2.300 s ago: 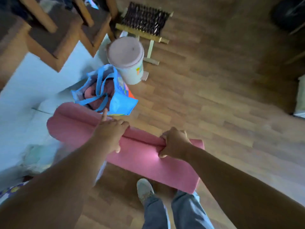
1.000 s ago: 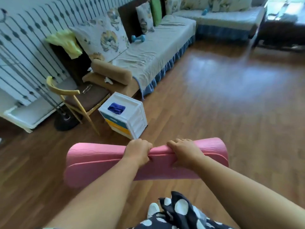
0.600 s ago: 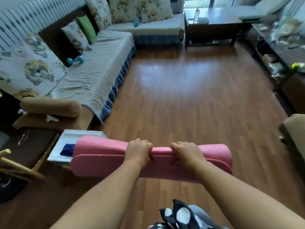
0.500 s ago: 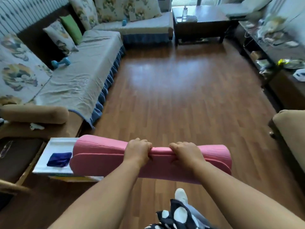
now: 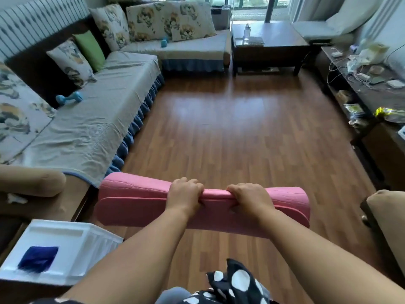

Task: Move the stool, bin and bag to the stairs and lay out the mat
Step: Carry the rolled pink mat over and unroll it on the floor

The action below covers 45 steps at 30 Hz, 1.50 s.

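A folded pink mat [image 5: 135, 200] hangs crosswise in front of me, above the wooden floor [image 5: 230, 132]. My left hand [image 5: 185, 194] grips its top fold left of centre. My right hand [image 5: 249, 198] grips the same fold right of centre, about a hand's width away. Both hands are closed over the mat's upper edge, and its layers droop below them. The stool, the bin, the bag and the stairs are out of view.
A grey L-shaped sofa [image 5: 92, 119] with cushions and a blue dumbbell [image 5: 69, 98] lines the left side. A white plastic box [image 5: 63, 249] sits at lower left. A dark coffee table [image 5: 267, 44] stands far ahead, a cluttered low cabinet [image 5: 368, 88] on the right, and an armchair edge [image 5: 388, 216].
I have turned away from the stairs, bin and bag with the mat and now face the living room. I have stepped forward; the white box slid to my lower left.
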### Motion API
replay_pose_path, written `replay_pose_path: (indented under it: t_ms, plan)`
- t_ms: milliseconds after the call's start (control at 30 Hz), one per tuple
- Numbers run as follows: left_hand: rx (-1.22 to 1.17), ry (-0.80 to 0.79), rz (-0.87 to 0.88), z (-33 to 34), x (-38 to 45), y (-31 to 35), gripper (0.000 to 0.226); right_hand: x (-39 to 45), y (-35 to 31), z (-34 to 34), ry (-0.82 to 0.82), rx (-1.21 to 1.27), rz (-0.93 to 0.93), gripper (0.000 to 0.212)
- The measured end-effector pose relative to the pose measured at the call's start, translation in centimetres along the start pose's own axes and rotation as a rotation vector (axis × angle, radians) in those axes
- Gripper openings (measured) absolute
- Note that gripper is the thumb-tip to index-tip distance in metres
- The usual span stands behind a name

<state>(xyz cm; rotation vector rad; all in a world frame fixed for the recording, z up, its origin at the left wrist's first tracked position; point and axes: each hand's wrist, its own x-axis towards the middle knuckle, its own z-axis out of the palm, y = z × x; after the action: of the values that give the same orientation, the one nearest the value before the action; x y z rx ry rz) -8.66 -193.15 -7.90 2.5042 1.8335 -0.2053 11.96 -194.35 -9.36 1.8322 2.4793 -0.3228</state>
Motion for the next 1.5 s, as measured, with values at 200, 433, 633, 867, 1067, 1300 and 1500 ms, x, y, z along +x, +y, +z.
replay_pose_path:
  t_ms: [200, 433, 633, 867, 1067, 1300, 1500]
  plan:
    - [0.033, -0.045, 0.066, -0.8, 8.1, 1.3, 0.031, 4.5, 4.6, -1.0, -0.021, 0.027, 0.109, 0.036]
    - [0.018, -0.07, 0.217, 0.1, 20.5, 1.1, 0.029, 12.4, 10.0, -1.6, -0.047, 0.08, 0.252, 0.037]
    - [0.026, -0.04, 0.328, -1.8, 30.0, 0.3, 0.025, 18.9, 13.5, -4.7, -0.021, 0.076, 0.349, 0.037]
    - [0.017, -0.003, 0.421, -3.9, 40.9, -0.2, 0.025, 26.4, 18.3, -7.6, -0.011, 0.089, 0.453, 0.032]
    - [0.016, 0.009, 0.458, -4.2, 49.7, 1.6, 0.024, 32.6, 24.8, -8.5, -0.039, 0.092, 0.483, 0.036]
    - [-0.021, -0.021, 0.385, -3.8, 60.5, 2.8, 0.026, 42.6, 33.3, -10.0, -0.082, 0.068, 0.382, 0.03]
    - [-0.117, 0.011, 0.265, -5.4, 68.8, 2.8, 0.035, 51.6, 40.6, -13.3, -0.155, 0.092, 0.312, 0.034]
